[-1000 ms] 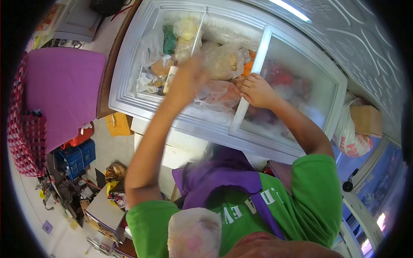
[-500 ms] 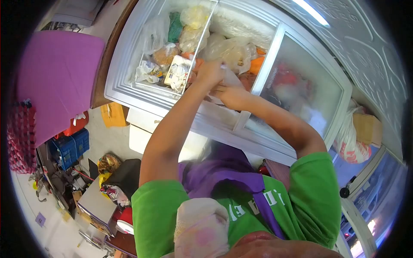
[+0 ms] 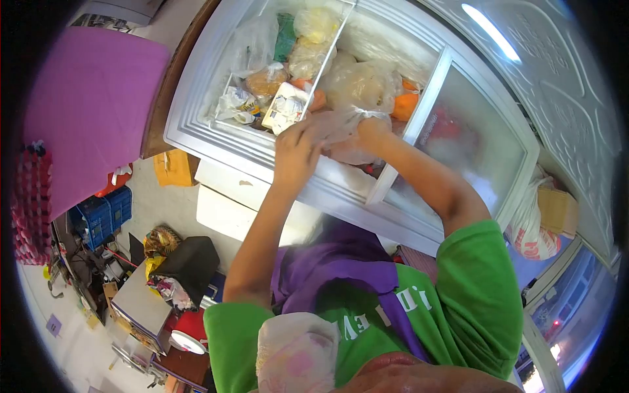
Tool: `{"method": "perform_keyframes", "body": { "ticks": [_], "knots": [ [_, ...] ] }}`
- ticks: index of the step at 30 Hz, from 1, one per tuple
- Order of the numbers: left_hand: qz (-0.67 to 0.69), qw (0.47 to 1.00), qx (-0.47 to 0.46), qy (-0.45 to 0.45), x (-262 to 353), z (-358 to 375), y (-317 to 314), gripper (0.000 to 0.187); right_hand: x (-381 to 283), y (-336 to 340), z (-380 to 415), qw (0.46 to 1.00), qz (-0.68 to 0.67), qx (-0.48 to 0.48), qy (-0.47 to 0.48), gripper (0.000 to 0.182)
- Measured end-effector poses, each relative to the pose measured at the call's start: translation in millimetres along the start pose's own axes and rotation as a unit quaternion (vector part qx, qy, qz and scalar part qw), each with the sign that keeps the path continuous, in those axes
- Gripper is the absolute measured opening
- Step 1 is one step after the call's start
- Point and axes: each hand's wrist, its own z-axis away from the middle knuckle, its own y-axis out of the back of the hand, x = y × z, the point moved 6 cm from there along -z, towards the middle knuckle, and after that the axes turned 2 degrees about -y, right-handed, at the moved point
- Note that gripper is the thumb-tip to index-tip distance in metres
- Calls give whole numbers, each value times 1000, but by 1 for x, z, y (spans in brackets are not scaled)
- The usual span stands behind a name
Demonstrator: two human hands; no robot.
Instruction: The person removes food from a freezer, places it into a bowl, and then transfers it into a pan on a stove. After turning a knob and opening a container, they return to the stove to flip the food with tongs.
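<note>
A clear plastic bag (image 3: pixel 341 128) is stretched between my two hands over the open side of a chest freezer (image 3: pixel 226 152). My left hand (image 3: pixel 298 154) has its fingers curled on the bag's left edge, close to the freezer's front rim. At the bag's gathered right side, my right hand (image 3: pixel 375 135) is closed on the plastic, its fingertips partly hidden. Beyond the hands lies a larger clear bag (image 3: pixel 363 85) with pale contents. An orange bundle (image 3: pixel 406 105) sits right of it. Left of the bag, a white packet (image 3: pixel 286 108) rests in a wire basket (image 3: pixel 327 49).
The basket also holds a bread-like brown item (image 3: pixel 266 82) and several plastic bags. A frosted glass lid (image 3: pixel 468 141) covers the freezer's right side. A pink-covered table (image 3: pixel 98 92) stands left, with a blue crate (image 3: pixel 101 216) below it.
My hands have moved apart. The left came back toward the front rim, and the right shifted slightly right, spreading the clear bag between them. The view has shifted a little.
</note>
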Motion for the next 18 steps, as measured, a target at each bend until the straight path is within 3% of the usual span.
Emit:
{"method": "perform_keyframes", "body": {
  "ticks": [1,4,6,8,10,11,18],
  "knots": [
    [-21,999,14,26,-6,12,7,38,-1,1,-5,1000,-3,7,15,23],
    [-58,993,48,90,-17,36,15,36,-43,11,-3,934,-185,54,302,21],
    [-52,991,62,106,-18,37,18,34,-55,25,-13,895,-332,7,299,24],
    [-38,993,68,92,-17,38,19,33,-63,44,-12,930,-290,-45,221,28],
    [-32,994,69,82,-17,38,19,32,-53,67,-4,993,-50,-91,60,32],
    [-32,994,69,82,-18,38,19,32,-52,63,-6,993,-9,-111,41,32],
    [-23,996,56,70,-22,32,16,28,-72,-1,-37,992,-53,-107,29,36]
  ]
}}
